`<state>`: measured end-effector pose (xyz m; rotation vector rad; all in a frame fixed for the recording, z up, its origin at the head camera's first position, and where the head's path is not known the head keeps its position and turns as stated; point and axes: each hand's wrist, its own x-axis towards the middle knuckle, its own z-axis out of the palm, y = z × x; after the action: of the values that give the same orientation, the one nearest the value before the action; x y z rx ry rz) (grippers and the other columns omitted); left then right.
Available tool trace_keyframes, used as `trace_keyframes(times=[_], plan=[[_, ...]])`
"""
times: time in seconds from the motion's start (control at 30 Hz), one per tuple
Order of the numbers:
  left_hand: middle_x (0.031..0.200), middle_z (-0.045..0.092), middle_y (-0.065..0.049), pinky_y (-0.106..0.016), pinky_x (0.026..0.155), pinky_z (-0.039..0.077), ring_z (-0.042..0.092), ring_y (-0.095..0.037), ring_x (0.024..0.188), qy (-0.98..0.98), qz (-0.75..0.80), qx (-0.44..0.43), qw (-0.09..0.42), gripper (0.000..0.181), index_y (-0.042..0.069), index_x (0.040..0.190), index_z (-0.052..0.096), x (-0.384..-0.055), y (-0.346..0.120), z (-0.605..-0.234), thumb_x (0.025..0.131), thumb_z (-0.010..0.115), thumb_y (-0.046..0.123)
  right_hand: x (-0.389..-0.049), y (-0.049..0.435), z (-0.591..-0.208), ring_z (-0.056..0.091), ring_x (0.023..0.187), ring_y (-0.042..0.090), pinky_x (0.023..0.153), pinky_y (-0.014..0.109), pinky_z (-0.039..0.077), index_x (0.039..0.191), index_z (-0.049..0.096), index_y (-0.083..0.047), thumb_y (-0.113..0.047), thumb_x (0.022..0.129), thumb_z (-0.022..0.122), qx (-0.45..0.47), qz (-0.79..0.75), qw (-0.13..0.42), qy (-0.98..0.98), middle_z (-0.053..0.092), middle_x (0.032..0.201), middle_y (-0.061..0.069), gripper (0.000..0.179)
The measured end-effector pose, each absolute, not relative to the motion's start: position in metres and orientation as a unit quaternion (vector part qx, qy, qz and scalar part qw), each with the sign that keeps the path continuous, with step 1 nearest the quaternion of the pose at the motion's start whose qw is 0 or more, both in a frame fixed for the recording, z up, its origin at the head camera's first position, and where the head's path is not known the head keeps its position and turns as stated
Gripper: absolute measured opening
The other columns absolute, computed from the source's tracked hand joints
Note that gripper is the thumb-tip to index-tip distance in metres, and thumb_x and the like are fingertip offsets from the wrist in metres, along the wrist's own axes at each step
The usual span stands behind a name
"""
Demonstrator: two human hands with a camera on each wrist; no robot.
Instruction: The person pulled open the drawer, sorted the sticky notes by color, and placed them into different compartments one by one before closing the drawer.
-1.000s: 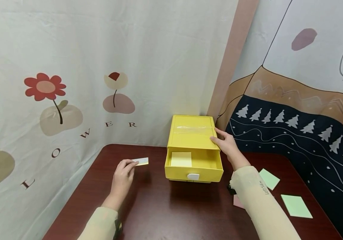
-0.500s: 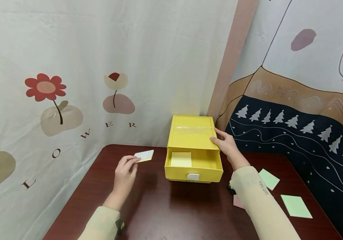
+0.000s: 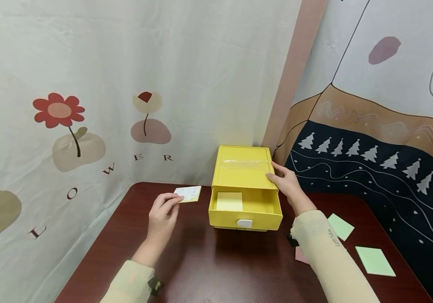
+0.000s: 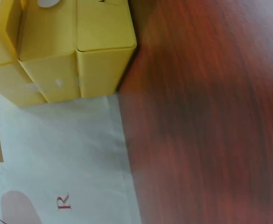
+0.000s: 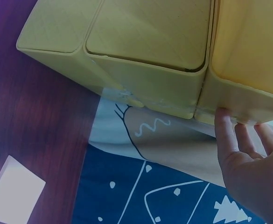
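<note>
Head view: at the near right of the bench (image 3: 216,273), a green pad (image 3: 376,261) is seen lying flat; a pink pad (image 3: 301,255) is partly hidden by the right sleeve (image 3: 331,261). A second green pad (image 3: 340,226) is placed just beyond. A patterned pad (image 3: 190,192) is pinched between thumb and fingers of the left hand (image 3: 162,216), held above the bench, to the left of and apart from the drawer (image 3: 224,218). The drawer is pulled out; a white knob (image 3: 244,224) is mounted on its front and a yellow pad (image 3: 229,201) is contained in its left part. The right hand (image 3: 287,183) is spread, its thumb placed on the top of the cabinet (image 3: 243,176); in the right wrist view, fingertips are set against the cabinet's side. The cabinet is backed by a printed curtain (image 3: 201,84).
</note>
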<state>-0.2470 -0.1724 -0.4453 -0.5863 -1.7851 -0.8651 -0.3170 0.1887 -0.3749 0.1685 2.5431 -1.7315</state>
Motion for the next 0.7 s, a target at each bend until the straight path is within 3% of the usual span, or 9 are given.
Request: trace_keyframes(times=[0.7], plan=[[0.091,0.065,-0.013,-0.015,0.086,0.047,0.06,-0.025,0.086,-0.697,-0.373,-0.302,0.533,0.026,0.003,0.088,0.076,-0.239,-0.146,-0.419,0.073,0.069,-0.016,-0.318,0.189,-0.376,0.032,0.135,0.031,0.111,0.046,0.033,0.149,0.032,-0.021,-0.027,0.095,0.058,0.055,-0.568,0.03,0.821,0.018,0.157,0.015,0.061]])
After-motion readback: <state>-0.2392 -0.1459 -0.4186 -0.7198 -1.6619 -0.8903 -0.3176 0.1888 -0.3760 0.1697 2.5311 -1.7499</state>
